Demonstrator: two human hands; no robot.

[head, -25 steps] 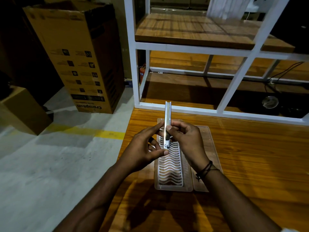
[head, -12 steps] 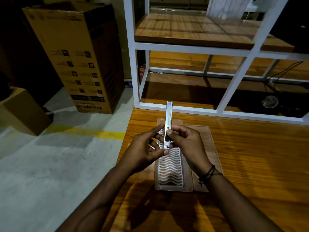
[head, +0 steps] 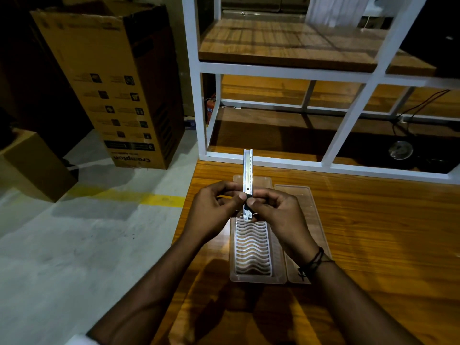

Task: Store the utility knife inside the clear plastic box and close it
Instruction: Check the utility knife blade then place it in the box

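Note:
A slim silver utility knife stands upright above the table, its tip pointing away from me. My left hand and my right hand both pinch its lower end, thumbs on the black slider. Directly under the hands lies the clear plastic box, open, with a white wavy insert inside. Its clear lid lies flat on the table just right of the box, partly under my right wrist.
The wooden table ends at its left edge near the box, with grey concrete floor beyond. A white metal shelf frame with wooden boards stands behind the table. A tall cardboard box and a smaller one sit on the floor.
My hands have shifted a little up the knife's lower end and my left thumb has come onto the handle. The knife stays upright over the open box.

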